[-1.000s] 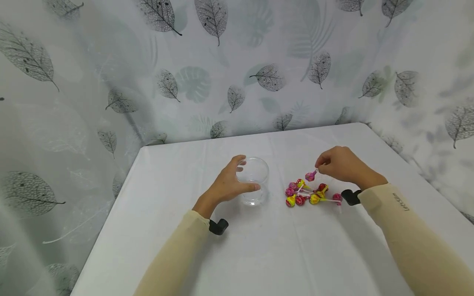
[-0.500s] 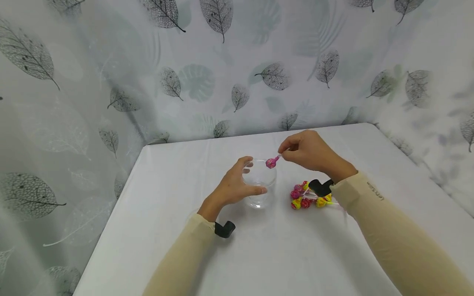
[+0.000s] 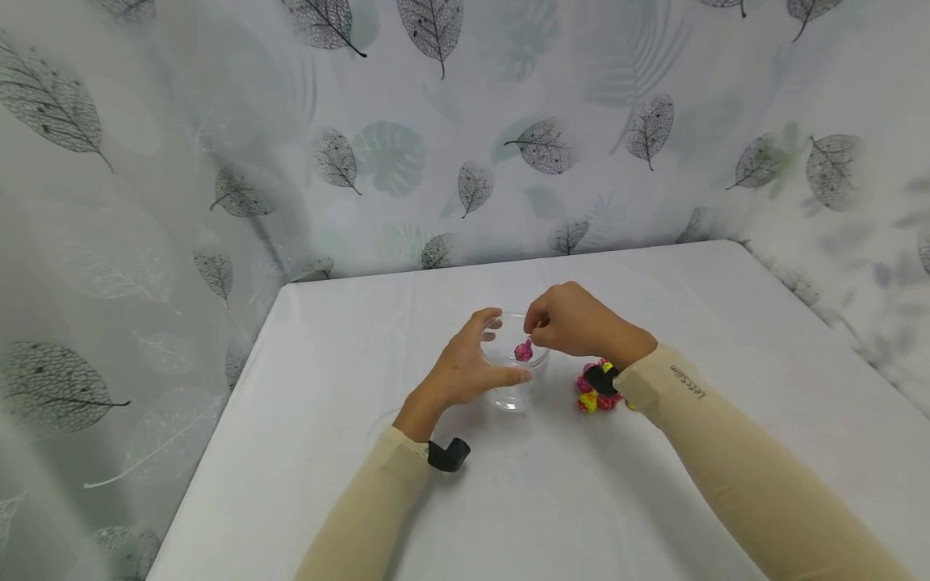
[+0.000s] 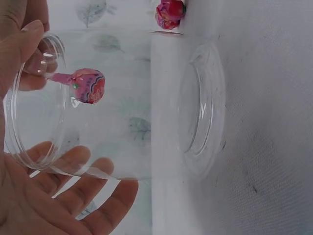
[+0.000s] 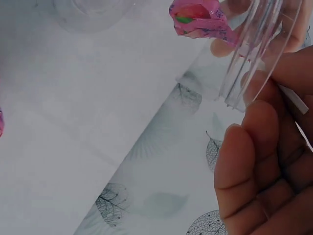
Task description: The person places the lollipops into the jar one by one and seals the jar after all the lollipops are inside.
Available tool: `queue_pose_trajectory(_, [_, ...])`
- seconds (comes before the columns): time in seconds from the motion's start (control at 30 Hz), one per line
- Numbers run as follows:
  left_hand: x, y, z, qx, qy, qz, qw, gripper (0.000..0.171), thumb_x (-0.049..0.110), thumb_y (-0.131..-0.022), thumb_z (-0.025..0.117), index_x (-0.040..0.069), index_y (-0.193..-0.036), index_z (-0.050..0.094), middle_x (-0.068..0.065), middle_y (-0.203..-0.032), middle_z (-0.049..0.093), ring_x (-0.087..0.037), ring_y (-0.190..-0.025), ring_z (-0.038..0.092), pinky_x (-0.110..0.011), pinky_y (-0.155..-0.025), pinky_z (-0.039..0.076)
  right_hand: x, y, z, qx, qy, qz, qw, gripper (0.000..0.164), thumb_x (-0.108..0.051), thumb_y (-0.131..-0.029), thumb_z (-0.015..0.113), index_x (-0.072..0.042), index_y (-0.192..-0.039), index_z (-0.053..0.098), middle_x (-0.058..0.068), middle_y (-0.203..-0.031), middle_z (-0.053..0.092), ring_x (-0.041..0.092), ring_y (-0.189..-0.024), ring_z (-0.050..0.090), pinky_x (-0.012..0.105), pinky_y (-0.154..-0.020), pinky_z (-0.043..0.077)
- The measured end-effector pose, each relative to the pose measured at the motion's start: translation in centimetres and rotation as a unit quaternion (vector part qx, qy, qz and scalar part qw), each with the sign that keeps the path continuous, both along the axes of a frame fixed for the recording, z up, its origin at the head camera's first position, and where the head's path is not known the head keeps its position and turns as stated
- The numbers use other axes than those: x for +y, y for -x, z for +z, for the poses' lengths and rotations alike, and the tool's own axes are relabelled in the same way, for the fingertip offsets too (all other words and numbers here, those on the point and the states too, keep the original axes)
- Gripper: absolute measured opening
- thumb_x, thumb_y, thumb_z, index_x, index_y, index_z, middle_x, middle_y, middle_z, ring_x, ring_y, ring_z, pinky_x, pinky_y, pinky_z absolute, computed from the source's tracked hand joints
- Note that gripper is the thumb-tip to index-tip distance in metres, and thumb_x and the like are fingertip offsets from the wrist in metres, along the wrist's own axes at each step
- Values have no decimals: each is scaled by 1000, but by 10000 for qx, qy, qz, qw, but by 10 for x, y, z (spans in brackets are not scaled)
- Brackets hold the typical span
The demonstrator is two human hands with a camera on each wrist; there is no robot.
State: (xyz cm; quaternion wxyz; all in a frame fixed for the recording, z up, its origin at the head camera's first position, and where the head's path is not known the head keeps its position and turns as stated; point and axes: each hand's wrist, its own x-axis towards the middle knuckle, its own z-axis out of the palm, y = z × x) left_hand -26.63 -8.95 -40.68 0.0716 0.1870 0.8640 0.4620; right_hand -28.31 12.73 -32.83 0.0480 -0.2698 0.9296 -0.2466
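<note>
A clear, see-through jar (image 3: 511, 397) stands upright on the white table. My left hand (image 3: 459, 365) grips it around the upper side, thumb in front and fingers behind. My right hand (image 3: 577, 323) pinches the stick of a pink-wrapped lollipop (image 3: 523, 350) at the jar's mouth. In the left wrist view the lollipop's wrapped head (image 4: 89, 85) hangs inside the jar, below the rim, apart from its bottom. Right of the jar lie several lollipops (image 3: 590, 401) in pink, red and yellow wrappers, partly hidden by my right wrist.
The table (image 3: 501, 500) has a white cloth. A leaf-patterned curtain (image 3: 436, 129) hangs behind it and on both sides. Beside my left wrist shows a faint, clear, curved edge (image 3: 379, 420), too dim to make out.
My right hand has carried the pink lollipop left from above the pile, then down into the jar's mouth. My left hand keeps its grip on the jar. The view has shifted slightly.
</note>
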Motion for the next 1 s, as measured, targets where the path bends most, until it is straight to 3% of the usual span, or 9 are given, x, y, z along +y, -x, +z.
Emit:
queue_pose_trajectory(0.2, [4,-2,2,-18,39,123,9999,104,49,-76,92,28,-159,32,2,-157,49,-21,-142,49,-54,-107,48,21,-7,0,178,269,-376,9988,22,-8,-92,69,-6,-113,77,4,-93,72,20,-82,63,36,-72,57])
queue_pose_trajectory(0.33, [4,-3,2,13,48,153,9999,103,49,-76,92,29,-158,33,-1,-157,49,-22,-142,49,-55,-107,48,49,-10,-5,187,205,-763,9967,25,-9,-93,68,-5,-116,75,9,-102,71,23,-88,63,39,-75,57])
queue_pose_trajectory(0.47, [4,-3,1,31,105,150,9998,103,48,-76,92,29,-158,33,4,-157,49,-20,-143,49,-53,-108,48,75,-12,-18,-383,-198,-1045,9936,24,-12,-94,69,-4,-116,74,12,-108,71,27,-95,65,41,-79,59])
queue_pose_trajectory(0.63, [2,-3,0,98,115,115,9998,103,47,-77,92,28,-159,33,5,-157,49,-20,-143,49,-53,-108,48,97,-16,-36,-1067,-537,-1059,9872,21,-12,-94,69,-2,-111,75,10,-102,71,25,-90,63,38,-75,58])
queue_pose_trajectory(0.8, [2,-3,-1,116,122,110,9998,103,46,-77,92,28,-159,33,5,-157,49,-20,-143,49,-55,-109,47,104,-22,-51,-1376,-506,-1027,9838,13,-17,-95,70,-8,-101,76,2,-93,71,22,-88,60,36,-77,55])
queue_pose_trajectory(1.0, [3,-2,-1,201,104,59,9997,104,46,-78,92,24,-159,32,1,-157,49,-24,-143,49,-58,-109,46,101,-37,-56,-1643,-178,-1038,9808,11,-24,-93,74,-13,-90,76,-3,-84,71,18,-83,59,32,-72,52])
